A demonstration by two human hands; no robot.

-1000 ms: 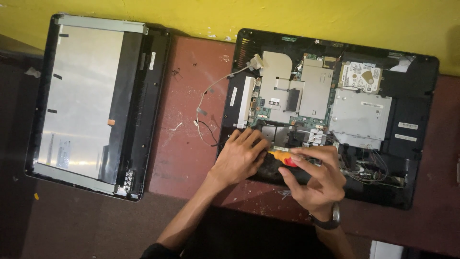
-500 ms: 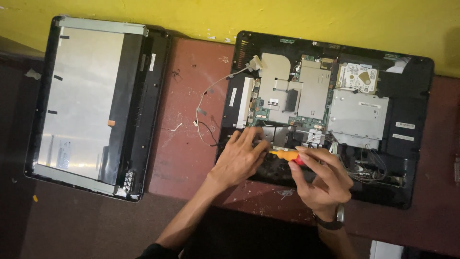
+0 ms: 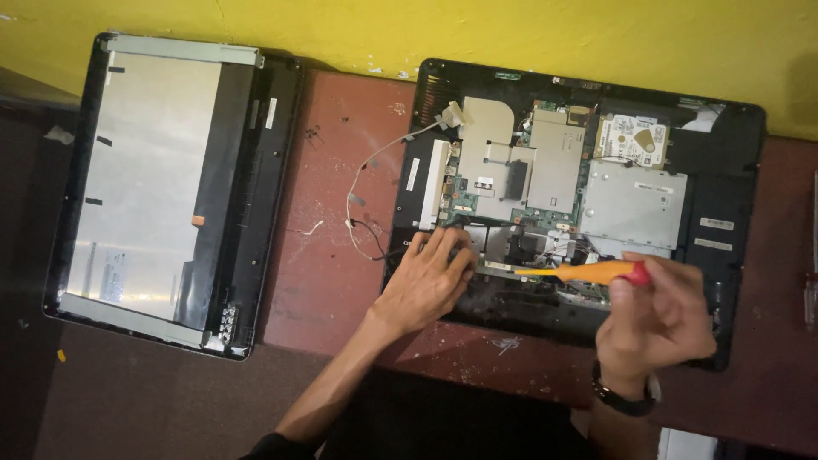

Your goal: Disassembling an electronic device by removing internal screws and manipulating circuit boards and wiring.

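Orange-handled screwdriver [image 3: 588, 273] lies level in the right hand [image 3: 652, 328], fingers clamped on its red end, tip aimed left into the opened chassis [image 3: 724, 213], near the left hand [image 3: 426, 285]. That hand rests flat, fingers spread and holding nothing, seemingly steadying the chassis. Loose white cables [image 3: 358, 196] trail left across the red bench [image 3: 332, 281]. Far left lies the detached screen panel [image 3: 145, 179].

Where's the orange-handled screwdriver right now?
In the head view, the orange-handled screwdriver lies level in the right hand, tip pointing left over the lower middle of the opened black computer chassis, near the left hand.
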